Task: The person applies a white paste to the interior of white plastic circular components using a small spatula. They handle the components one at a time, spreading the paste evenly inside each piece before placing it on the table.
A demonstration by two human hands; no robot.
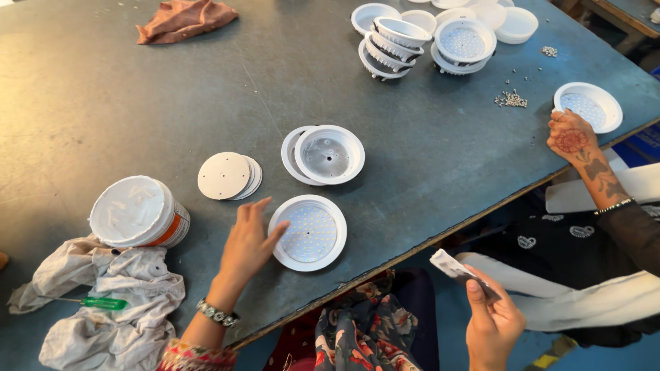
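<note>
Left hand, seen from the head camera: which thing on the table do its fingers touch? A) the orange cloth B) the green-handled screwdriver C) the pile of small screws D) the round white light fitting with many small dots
D: the left hand reaches its fingertips to the rim of the round white light fitting near the table edge.

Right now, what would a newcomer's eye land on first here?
Probably the white round lamp housing dotted with tiny lights near the table's front edge, with the left hand touching its rim. Next, the stack of similar white housings at the far side, and the right hand holding a small white piece.
</note>
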